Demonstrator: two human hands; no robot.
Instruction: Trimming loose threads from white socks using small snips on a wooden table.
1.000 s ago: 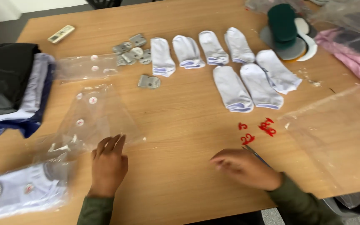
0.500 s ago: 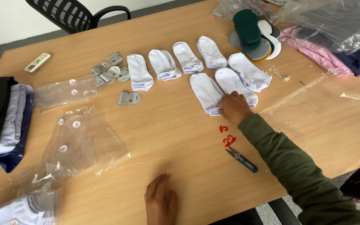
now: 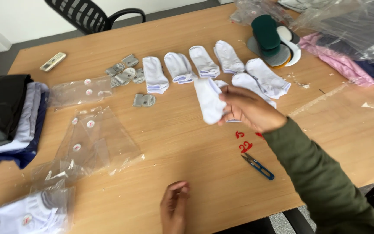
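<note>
The right hand (image 3: 249,108) has its fingers (image 3: 228,93) pinching a white sock (image 3: 208,102) near its upper edge, lifting it clear of the desk (image 3: 187,143). The sock hangs limp from the grip, folded over on itself: soft, light knit cloth that will droop wherever it is not held, with nothing about it fragile or slippery. A pinch at the cuff or the fold should carry it easily.

The left hand (image 3: 174,208) rests near the desk's front edge, well below the sock, its fingers loosely curled and holding nothing.

Just right of the sock and behind it lie more white socks (image 3: 204,63) in two rows, flat on the wood. Below and right of the sock sit small red clips (image 3: 245,146) and blue snips (image 3: 258,167). Left of the sock are grey tags (image 3: 126,73) and clear bags (image 3: 96,143); farther left, folded clothes (image 3: 5,112). Beyond the rows, to the sock's upper right, is a stack of round insoles (image 3: 271,41).
</note>
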